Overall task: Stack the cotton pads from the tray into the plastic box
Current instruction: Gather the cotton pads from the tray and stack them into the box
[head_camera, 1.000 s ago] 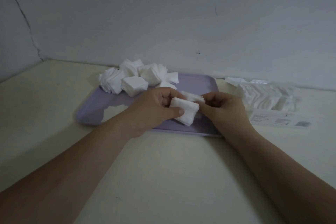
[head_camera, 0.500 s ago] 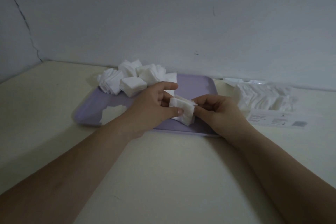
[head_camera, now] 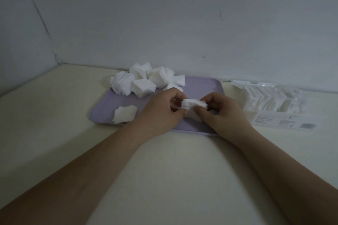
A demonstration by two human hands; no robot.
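Table (head_camera: 164, 179): cream top. Both bare forearms reach across it from the near edge towards the tray.
Left hand (head_camera: 161, 113): fingers curled, thumb and fingertips pinching the left end of a small stack of pads, above the near half of the tray.
Right hand (head_camera: 224, 113): fingers curled the same way, pinching the right end of that stack, so the two hands share one batch.
Held stack (head_camera: 194, 104): several white square cotton pads pressed together edge-on between the hands. A bit of white shows just below it, and I cannot tell if that belongs to the batch or lies on the tray.
Loose pads (head_camera: 125, 114): a flat few at the tray's near left corner, left of the left hand and apart from it.
Tray (head_camera: 203, 86): lilac, shallow, its right half mostly bare.
Plastic box (head_camera: 256, 84): clear, just beside the tray's right edge. A row of pads (head_camera: 270, 99) already stands inside, with a printed label (head_camera: 285, 122) on its near side.
Heaps (head_camera: 142, 82): several untidy piles of pads crowd the tray's far left corner.
Wall (head_camera: 182, 23): plain grey, right behind the tray and box.
Progress: partway, by my reading. The box holds a fair share, but the heaps, the loose pads and the batch in hand have yet to go in. The batch looks to be getting squared up before it crosses to the box.
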